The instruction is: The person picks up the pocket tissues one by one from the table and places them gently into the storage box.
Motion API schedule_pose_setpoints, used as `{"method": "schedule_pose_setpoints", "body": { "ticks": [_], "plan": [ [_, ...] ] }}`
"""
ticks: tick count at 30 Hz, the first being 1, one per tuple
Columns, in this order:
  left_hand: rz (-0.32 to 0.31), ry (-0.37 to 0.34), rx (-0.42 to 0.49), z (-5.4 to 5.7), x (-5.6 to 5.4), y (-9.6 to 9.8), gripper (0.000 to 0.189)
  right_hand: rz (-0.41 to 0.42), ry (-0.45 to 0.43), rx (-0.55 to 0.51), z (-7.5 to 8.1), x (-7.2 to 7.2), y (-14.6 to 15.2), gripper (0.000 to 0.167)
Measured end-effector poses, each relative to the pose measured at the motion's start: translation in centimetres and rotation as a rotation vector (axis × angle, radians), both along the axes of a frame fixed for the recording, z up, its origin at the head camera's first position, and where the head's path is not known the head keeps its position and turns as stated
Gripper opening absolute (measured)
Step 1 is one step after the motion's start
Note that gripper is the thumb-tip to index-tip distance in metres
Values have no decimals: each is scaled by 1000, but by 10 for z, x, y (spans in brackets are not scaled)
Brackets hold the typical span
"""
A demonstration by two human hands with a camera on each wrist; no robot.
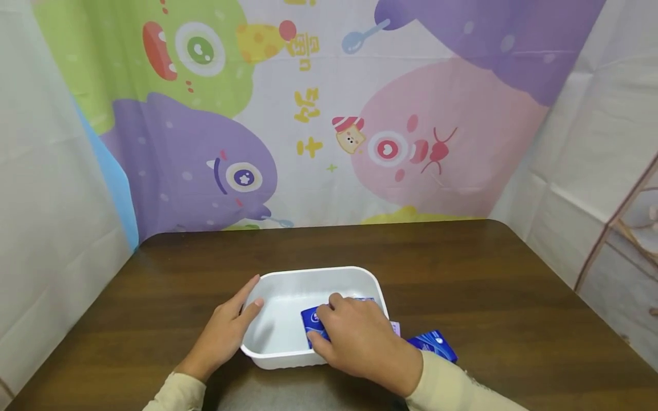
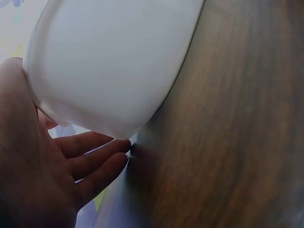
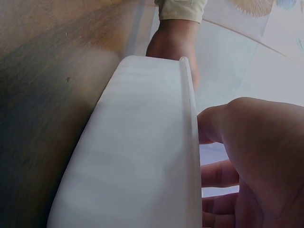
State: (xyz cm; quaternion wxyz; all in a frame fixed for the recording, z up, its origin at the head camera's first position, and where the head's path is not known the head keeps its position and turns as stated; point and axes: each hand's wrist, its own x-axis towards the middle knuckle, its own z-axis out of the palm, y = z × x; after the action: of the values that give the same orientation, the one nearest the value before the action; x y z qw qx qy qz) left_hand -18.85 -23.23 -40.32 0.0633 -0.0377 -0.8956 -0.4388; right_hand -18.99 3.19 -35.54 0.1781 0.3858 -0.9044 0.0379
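A white plastic basin [image 1: 280, 361] stands on the table. My left hand [image 1: 218, 337] holds its left end, thumb over the rim and fingers along the outer wall. In the left wrist view those fingers [image 2: 102, 168] reach past the basin's corner. Inside the basin, my right hand [image 1: 360, 337] grips a blue tissue packet [image 1: 310, 317] from above, covering most of it. Another bit of blue packaging [image 1: 366, 298] shows behind the knuckles. From the right wrist view, the basin wall [image 3: 133, 152] hides the right fingertips and what they hold.
Right of the basin, a second blue tissue packet [image 1: 437, 345] lies on the brown wooden table [image 1: 514, 308], partly behind the right wrist. A small pale purple piece [image 1: 396, 327] peeks out by the basin's right side. A cartoon-printed curtain [image 1: 319, 188] hangs behind the table's far edge.
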Motion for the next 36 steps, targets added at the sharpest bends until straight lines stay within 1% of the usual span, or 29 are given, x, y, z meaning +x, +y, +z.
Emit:
{"method": "schedule_pose_setpoints", "body": {
  "ticks": [6,16,22,27,31,36],
  "plan": [
    [-3,15,9,-1,1,0,56,-2,8,0,1,2,0,34],
    [3,21,-1,-1,1,0,56,-6,-36,-2,3,1,2,34],
    [5,18,-1,-1,1,0,57,20,-11,-49,2,-2,2,27],
    [0,12,4,-1,1,-1,57,41,-29,-96,3,-4,3,26],
    [-4,8,4,-1,0,-1,58,34,-49,-116,4,-8,5,26],
    [2,11,-5,-1,0,-1,57,16,-62,-114,7,-12,9,26]
  ]
}}
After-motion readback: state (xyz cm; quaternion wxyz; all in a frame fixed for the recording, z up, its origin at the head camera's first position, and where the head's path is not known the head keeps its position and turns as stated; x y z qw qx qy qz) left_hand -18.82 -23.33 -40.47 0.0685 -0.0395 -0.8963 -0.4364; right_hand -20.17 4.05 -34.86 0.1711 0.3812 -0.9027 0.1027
